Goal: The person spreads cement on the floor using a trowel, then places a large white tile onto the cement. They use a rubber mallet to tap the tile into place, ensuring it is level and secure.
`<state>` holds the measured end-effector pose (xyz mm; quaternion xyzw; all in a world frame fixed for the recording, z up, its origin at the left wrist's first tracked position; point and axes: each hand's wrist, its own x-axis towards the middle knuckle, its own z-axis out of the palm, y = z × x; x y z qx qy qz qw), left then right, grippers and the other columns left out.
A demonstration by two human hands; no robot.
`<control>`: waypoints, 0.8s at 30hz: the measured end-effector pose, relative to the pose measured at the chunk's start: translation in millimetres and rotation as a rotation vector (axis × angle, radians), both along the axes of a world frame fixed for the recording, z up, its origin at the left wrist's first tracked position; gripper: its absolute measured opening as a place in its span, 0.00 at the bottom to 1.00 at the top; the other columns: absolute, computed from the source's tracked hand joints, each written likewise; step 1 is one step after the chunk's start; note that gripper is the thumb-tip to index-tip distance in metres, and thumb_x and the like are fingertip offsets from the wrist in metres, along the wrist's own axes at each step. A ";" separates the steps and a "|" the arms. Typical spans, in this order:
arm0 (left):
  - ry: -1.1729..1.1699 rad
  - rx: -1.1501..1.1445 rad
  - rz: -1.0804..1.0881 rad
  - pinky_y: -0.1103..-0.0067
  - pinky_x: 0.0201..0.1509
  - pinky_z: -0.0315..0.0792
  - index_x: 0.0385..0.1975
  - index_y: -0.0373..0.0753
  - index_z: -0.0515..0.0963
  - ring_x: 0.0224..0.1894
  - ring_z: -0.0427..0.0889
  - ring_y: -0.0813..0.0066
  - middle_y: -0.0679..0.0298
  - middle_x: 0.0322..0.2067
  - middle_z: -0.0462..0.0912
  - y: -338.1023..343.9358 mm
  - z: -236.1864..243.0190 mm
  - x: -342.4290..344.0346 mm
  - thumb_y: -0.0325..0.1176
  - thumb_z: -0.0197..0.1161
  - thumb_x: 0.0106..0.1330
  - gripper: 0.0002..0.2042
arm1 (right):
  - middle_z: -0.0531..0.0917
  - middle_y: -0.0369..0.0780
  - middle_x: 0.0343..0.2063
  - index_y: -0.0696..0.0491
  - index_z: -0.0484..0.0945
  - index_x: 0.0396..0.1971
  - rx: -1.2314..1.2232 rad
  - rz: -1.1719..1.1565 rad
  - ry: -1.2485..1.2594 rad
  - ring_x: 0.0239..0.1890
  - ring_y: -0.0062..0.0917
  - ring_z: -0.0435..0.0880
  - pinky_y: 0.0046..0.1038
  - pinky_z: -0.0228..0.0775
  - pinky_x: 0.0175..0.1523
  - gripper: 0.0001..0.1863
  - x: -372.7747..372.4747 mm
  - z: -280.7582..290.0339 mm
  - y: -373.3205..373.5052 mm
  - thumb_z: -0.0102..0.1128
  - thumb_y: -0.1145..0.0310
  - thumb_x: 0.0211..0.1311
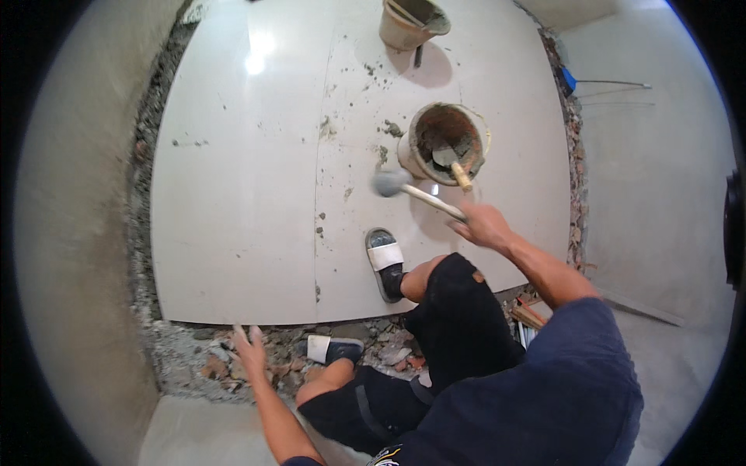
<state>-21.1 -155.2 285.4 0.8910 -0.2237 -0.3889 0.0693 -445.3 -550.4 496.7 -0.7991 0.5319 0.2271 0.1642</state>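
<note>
My right hand is closed around the pale handle of a mallet. The mallet's rounded grey head, slightly blurred, is held over the large pale floor tiles. Low on the left, my left hand has its fingers stretched out at the near edge of the left tile. Whether the fingertips touch that edge I cannot tell. Just beyond the mallet stands a mortar-smeared bucket. A trowel with a wooden handle rests inside it on grey mortar.
Farther off, a second bucket stands on the tiles. Mortar crumbs lie scattered near the joint. Broken rubble borders the near edge, where one sandalled foot stands; the other foot is on the tile. Walls rise at left and right.
</note>
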 end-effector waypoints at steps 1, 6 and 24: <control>0.054 -0.083 -0.055 0.51 0.73 0.33 0.72 0.44 0.51 0.73 0.48 0.50 0.49 0.70 0.55 37.9 35.6 -10.4 0.58 0.48 0.69 0.37 | 0.81 0.52 0.27 0.55 0.76 0.35 0.027 -0.153 0.009 0.34 0.52 0.80 0.48 0.71 0.39 0.21 -34.1 28.0 20.1 0.59 0.49 0.61; 0.276 0.329 0.111 0.64 0.68 0.59 0.65 0.27 0.60 0.65 0.66 0.44 0.38 0.60 0.68 190.3 210.7 -56.6 0.56 0.59 0.63 0.41 | 0.81 0.54 0.45 0.57 0.77 0.49 0.074 -0.744 0.190 0.50 0.50 0.78 0.44 0.70 0.54 0.28 -181.2 167.2 161.8 0.57 0.49 0.58; -0.320 -0.177 -0.200 0.67 0.65 0.64 0.59 0.24 0.68 0.61 0.72 0.49 0.39 0.56 0.73 -194.4 564.1 59.9 0.47 0.54 0.69 0.30 | 0.82 0.52 0.42 0.60 0.77 0.49 0.217 -1.374 0.007 0.48 0.46 0.81 0.45 0.71 0.52 0.26 -295.4 222.1 183.5 0.63 0.55 0.56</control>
